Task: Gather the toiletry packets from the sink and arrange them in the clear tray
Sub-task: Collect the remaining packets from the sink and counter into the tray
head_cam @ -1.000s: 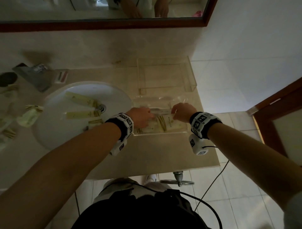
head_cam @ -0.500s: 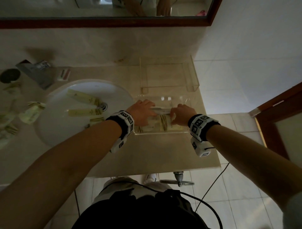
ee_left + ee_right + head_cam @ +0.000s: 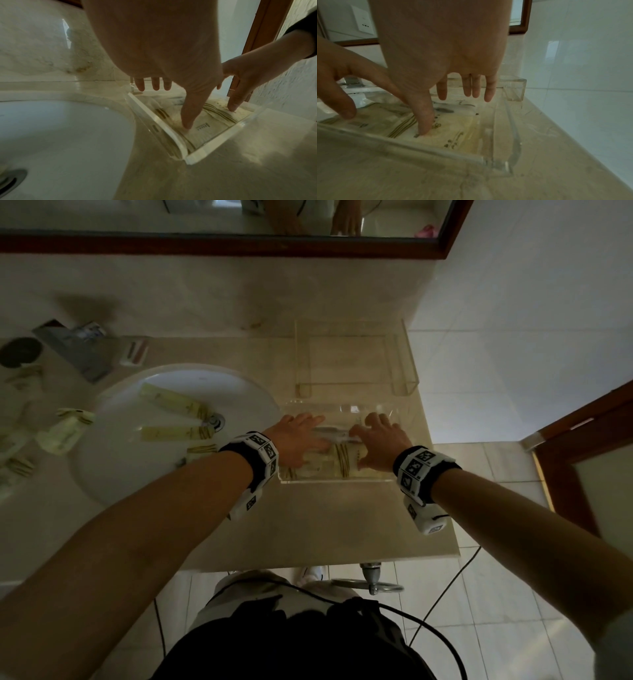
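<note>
both hands are down in the tray, which sits on the desk just right of the sink. the left hand has its fingers straight and spread, its grip apart; the left wrist view shows its thumb pressing on a packet lying flat on the tray floor, a contact the head view hides under the palm. the right hand is likewise flat with its grip apart; the right wrist view shows its thumb pressing down on a striped packet, while the other fingers hang above the tray's far end without touching anything clearly. only the head view shows the rest: three packets in the sink, two of them by the drain, and more packets on the desk left of the sink. a second clear stand sits behind the tray, below the mirror. the right wrist view alone shows a wall socket.
</note>
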`<state>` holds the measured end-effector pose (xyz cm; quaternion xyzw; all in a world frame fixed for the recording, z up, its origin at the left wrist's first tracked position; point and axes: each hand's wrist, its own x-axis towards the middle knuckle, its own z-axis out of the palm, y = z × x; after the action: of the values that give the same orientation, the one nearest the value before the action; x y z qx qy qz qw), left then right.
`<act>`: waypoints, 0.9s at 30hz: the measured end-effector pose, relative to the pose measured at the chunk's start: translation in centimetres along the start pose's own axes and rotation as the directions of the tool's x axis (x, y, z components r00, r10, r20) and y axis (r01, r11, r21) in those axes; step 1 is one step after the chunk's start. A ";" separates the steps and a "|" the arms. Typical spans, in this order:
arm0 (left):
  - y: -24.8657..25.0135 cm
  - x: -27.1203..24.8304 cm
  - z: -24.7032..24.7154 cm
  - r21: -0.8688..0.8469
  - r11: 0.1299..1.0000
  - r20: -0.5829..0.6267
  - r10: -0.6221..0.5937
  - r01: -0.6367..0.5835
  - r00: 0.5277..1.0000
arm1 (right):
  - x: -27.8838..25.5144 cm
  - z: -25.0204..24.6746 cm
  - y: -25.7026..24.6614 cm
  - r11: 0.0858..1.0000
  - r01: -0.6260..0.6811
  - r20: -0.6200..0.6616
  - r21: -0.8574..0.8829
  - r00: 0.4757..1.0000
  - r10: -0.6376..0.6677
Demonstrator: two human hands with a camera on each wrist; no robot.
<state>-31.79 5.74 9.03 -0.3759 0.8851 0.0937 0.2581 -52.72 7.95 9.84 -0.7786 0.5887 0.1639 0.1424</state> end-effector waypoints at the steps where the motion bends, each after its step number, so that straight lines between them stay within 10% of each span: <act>1: 0.0 0.0 0.0 -0.020 1.000 0.005 -0.007 0.007 1.000 | 0.1 0.0 0.0 1.000 0.003 0.001 0.004 1.000 -0.003; 27: -0.5 1.4 -0.6 -0.137 0.986 0.087 -0.082 0.094 0.993 | 3.2 -0.3 1.8 0.995 0.013 0.136 0.094 0.990 -0.026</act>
<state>-32.51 4.33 8.82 -0.4278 0.8476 0.1595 0.2704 -53.65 4.56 8.67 -0.7637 0.5771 0.1878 0.2203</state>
